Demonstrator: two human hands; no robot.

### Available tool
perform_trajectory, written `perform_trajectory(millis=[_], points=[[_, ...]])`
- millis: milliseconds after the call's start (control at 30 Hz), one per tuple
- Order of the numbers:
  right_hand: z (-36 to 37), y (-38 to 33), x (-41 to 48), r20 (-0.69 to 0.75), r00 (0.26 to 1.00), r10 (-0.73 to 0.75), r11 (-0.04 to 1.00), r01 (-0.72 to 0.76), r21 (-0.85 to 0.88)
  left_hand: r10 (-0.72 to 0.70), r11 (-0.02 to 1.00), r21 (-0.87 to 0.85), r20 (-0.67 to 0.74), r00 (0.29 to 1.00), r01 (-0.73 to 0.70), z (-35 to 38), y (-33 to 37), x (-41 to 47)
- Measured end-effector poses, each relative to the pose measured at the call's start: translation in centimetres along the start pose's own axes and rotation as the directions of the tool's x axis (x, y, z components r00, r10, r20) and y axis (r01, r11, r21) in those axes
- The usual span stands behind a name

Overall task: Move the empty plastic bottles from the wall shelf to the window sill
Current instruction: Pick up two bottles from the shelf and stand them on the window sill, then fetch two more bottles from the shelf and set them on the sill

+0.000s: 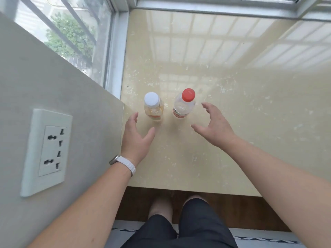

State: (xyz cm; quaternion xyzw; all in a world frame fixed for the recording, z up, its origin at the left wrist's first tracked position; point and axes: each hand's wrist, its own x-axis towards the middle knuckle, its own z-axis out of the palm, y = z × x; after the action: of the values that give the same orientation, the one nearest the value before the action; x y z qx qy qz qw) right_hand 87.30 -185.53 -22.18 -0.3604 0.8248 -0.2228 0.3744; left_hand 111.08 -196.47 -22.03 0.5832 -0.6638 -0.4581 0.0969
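Before you, the window sill (232, 122) is a glossy cream-beige, speckled with pale whitish flecks and crossed by the faint reflected grid of the panes. The white-capped bottle (153, 106) has a clear body tinted yellow-orange, with an orange label. The red-capped bottle (184, 104) is colourless and clear, with a red-and-white label band. Your watch strap (126, 163) is white, its case silver-grey. To your left the wall (53, 86) is a flat grey-green, and its socket plate (47, 151) is white with black slots. The window frame (116, 51) is pale silver; the tree (71, 36) outside is green. Your shorts (188, 230) are black, the floor (232, 208) is dark brown wood, and the rug (250, 238) is white with a black triangle border.
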Motion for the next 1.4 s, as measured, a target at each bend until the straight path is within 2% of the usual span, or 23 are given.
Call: perform_trajectory(millis=[200, 300, 433, 600, 667, 767, 967, 1233, 1400], points=[[-4.8, -3.0, -5.2, -0.057, 0.997, -0.060, 0.990, 0.052, -0.128, 0.152, 0.957, 0.244, 0.043, 0.987, -0.158, -3.3, 4.3, -4.1], [-7.5, -4.6, -8.3, -0.118, 0.987, -0.105, 0.980, 0.083, -0.180, 0.297, 0.885, 0.350, 0.078, 0.952, -0.305, -4.5, 7.4, -6.2], [-11.0, -6.0, -13.2, -0.212, 0.965, -0.156, 0.955, 0.093, -0.281, 0.489, 0.731, 0.454, 0.172, 0.855, -0.509, -5.1, 11.3, -8.4], [-14.4, -5.6, -18.7, -0.283, 0.939, -0.193, 0.904, 0.057, -0.424, 0.665, 0.550, 0.435, 0.289, 0.688, -0.714, -3.8, 16.1, -10.1], [-15.6, -5.0, -20.8, -0.296, 0.940, -0.168, 0.886, 0.012, -0.464, 0.673, 0.498, 0.454, 0.336, 0.659, -0.739, -2.7, 18.2, -10.9], [-17.5, -3.6, -23.4, -0.316, 0.940, -0.133, 0.862, -0.048, -0.504, 0.676, 0.472, 0.476, 0.346, 0.651, -0.742, -1.1, 21.3, -12.6], [-22.5, -0.4, -27.9, -0.345, 0.931, -0.122, 0.815, -0.104, -0.570, 0.718, 0.342, 0.474, 0.426, 0.551, -0.812, 3.0, 26.4, -17.2], [-30.0, 7.6, -35.5, -0.476, 0.876, -0.078, 0.846, -0.194, -0.496, 0.767, 0.178, 0.426, 0.505, 0.397, -0.887, 11.8, 33.8, -24.4], [-33.2, 14.2, -41.1, -0.570, 0.822, -0.005, 0.861, -0.286, -0.421, 0.766, 0.031, 0.360, 0.591, 0.254, -0.932, 18.9, 38.2, -29.5]])
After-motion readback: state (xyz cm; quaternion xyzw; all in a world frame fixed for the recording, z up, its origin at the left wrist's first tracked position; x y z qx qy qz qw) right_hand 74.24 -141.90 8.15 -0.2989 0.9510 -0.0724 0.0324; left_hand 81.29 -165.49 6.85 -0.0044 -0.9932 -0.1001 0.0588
